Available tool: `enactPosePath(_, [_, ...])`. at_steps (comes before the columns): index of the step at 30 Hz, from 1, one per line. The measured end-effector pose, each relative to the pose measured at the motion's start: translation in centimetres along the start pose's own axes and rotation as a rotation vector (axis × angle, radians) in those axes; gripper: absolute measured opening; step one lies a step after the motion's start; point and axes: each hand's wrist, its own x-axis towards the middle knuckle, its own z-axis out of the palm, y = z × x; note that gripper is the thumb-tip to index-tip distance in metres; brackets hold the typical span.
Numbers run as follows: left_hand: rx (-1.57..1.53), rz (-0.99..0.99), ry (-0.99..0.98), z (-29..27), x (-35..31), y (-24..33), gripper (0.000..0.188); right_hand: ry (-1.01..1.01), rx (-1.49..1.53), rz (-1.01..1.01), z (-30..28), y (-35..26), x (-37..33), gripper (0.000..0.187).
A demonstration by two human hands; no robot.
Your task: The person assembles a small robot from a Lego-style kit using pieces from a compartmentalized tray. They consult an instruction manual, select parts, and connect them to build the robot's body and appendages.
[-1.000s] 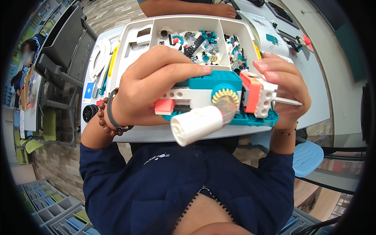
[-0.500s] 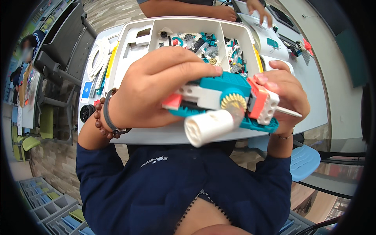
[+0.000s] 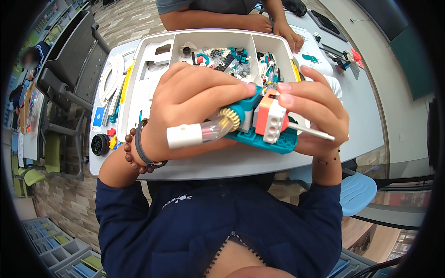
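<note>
Between my two hands, above the table's near edge, is a toy-brick model point(image 3: 266, 139) of teal, white and coral pieces. My left hand point(image 3: 190, 99), with a bead bracelet and a dark band at the wrist, wraps round its left side, thumb and fingers closed on it. A tan gear point(image 3: 230, 119) and a clear tube with a white cylinder point(image 3: 184, 136) on its end stick out to the left. My right hand point(image 3: 320, 109) grips the right end by the coral and white block point(image 3: 273, 121), from which a light grey axle point(image 3: 311, 131) points right.
Behind the model stands a white tray point(image 3: 121, 109) with sorted loose bricks. A black wheel point(image 3: 100, 144) and small coloured pieces lie to its left. Across the table a person's arm point(image 3: 218, 21) rests, one hand point(image 3: 288, 37) on an open booklet point(image 3: 315, 58). Another brick build point(image 3: 345, 60) sits far right.
The model has turned, so the white cylinder now points left instead of toward me. Both hands still hold it. The other person's hand has lowered onto the booklet.
</note>
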Motion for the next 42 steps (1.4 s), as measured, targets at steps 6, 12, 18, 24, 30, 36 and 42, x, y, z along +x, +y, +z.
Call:
enactPosePath(6, [0.126,0.094,0.127,0.1,-0.9,0.3,0.029,0.197,-0.072,0.011,0.6,0.1,-1.2,0.068])
enactPosePath(12, [0.221,0.120,0.156,-0.2,-1.6,1.5,0.026,0.200,0.192,0.196,2.6,1.4,-3.7,0.073])
enactPosePath(18, [0.305,0.144,0.139,-0.2,-2.2,2.9,0.023,0.159,0.452,0.079,4.1,0.6,-2.1,0.036])
enactPosePath(24, [0.305,0.154,0.161,0.1,-2.7,3.5,0.021,0.089,0.379,0.027,3.7,-0.1,-1.5,0.009])
enactPosePath(30, [0.335,0.178,0.166,0.0,-2.8,4.3,0.011,0.109,0.375,0.002,3.5,-0.7,-1.7,0.004])
enactPosePath(36, [0.397,0.220,0.261,0.8,-2.5,4.0,0.011,0.125,0.398,-0.038,3.6,0.4,-1.7,0.015])
enactPosePath(42, [0.135,-0.034,0.013,-0.2,-0.8,3.7,0.023,0.285,0.517,0.138,4.6,1.6,-3.0,0.051])
